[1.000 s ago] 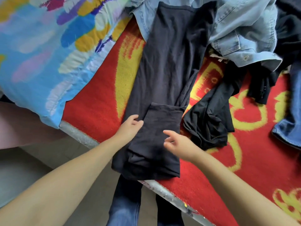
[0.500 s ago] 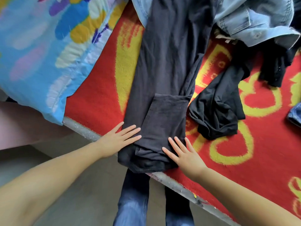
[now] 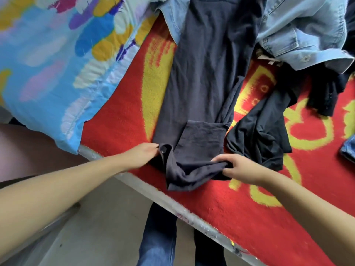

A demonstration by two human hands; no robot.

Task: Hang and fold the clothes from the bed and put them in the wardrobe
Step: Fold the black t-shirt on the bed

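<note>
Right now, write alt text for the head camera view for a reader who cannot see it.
Two bare hands gather the near end of a long dark garment laid flat on a red and yellow blanket: the left hand holds its left corner, the right hand pinches bunched cloth. A denim jacket and crumpled black clothes lie beyond, a colourful pillow to the left.

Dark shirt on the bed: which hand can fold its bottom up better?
Probably the right hand: it already pinches the dark shirt at its bunched hem. The left hand only touches the other corner.
</note>
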